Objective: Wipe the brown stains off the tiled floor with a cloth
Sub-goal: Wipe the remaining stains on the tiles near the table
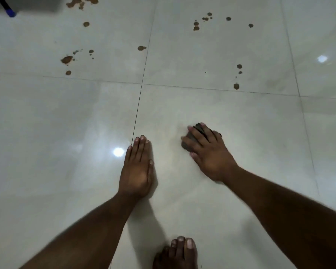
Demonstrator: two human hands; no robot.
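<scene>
My right hand [208, 154] presses a small dark cloth [190, 139] flat on the glossy pale tiled floor [241, 133]; most of the cloth is hidden under my fingers. My left hand [137, 169] lies flat on the floor beside it, fingers together, holding nothing. Brown stains lie farther away: a cluster at the far left [67, 59], a spot near the grout line [141, 48], drops at the far right [236, 86] and a group at the top [196, 28]. The tile under my hands shows only a faint smear.
A bare foot [179, 253] stands at the bottom edge between my forearms. A dark object with a blue tip [10, 13] sits at the top left corner beside more brown stains [81, 1]. Ceiling lights reflect off the floor.
</scene>
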